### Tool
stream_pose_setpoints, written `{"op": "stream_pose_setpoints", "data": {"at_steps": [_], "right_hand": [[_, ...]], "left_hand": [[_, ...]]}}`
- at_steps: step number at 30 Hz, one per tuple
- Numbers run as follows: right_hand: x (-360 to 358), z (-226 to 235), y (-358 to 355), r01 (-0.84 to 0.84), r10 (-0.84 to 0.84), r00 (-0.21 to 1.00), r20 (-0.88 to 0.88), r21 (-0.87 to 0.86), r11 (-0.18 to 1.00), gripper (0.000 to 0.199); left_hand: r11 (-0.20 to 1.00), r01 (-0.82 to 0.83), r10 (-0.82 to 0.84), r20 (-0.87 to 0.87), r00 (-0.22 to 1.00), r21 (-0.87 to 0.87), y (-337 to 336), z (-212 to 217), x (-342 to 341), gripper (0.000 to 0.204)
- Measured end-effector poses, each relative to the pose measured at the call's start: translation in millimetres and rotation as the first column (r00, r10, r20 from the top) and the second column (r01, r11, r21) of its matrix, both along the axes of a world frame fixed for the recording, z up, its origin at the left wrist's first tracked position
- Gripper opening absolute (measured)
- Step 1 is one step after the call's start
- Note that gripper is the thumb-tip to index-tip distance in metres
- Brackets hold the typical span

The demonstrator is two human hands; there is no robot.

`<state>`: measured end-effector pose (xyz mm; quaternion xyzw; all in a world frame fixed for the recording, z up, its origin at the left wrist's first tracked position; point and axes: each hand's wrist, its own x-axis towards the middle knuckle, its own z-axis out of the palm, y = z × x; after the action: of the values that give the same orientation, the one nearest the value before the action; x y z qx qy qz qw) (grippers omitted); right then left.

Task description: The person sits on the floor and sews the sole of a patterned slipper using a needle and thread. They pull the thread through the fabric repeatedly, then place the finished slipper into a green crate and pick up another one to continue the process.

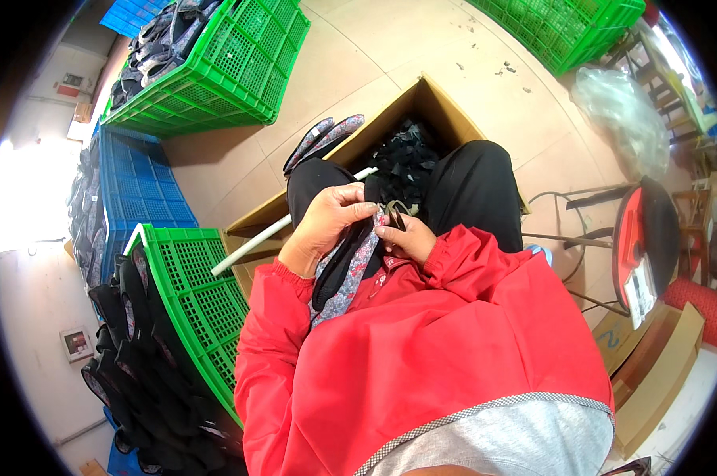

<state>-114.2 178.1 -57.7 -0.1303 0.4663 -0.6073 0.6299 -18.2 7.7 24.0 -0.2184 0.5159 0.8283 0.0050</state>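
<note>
Above my lap, a black shoe upper with a grey-and-red floral pattern [347, 274] hangs from my left hand [331, 222], thumb and fingers closed on its upper edge. My right hand [409, 238] is closed close beside it, around a small dark metal tool with a curved loop [396, 212], which looks like thread snips. Its tip is hard to make out against the upper. Beyond my knees, a cardboard box [454, 107] holds black scraps [406, 159]. Two more floral pieces [324, 141] rest at the box's left edge.
A white rod [251, 246] slants across the box's left side. Green crates [208, 278] and blue crates [144, 178], with dark shoe uppers, stand at left; another green crate [565, 32] is far right. A round stool [652, 238] and a clear plastic bag [624, 115] are at right.
</note>
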Motion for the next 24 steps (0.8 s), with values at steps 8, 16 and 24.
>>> {"op": "stream_pose_setpoints", "data": {"at_steps": [8, 16, 24], "right_hand": [[-38, -19, 11, 0.025, -0.020, 0.994, -0.107, 0.046, 0.999, 0.032], [-49, 43, 25, -0.324, 0.260, 0.841, -0.474, -0.056, 0.945, 0.047], [-28, 13, 13, -0.118, 0.046, 0.949, -0.311, -0.218, 0.969, 0.018]], "left_hand": [[0.978, -0.163, 0.150, 0.105, 0.983, 0.132, -3, -11, -7, 0.007], [0.976, -0.170, 0.144, 0.186, 0.972, 0.136, -4, -16, -8, 0.007], [0.980, -0.158, 0.132, 0.198, 0.971, 0.122, -3, -14, -11, 0.007]]}}
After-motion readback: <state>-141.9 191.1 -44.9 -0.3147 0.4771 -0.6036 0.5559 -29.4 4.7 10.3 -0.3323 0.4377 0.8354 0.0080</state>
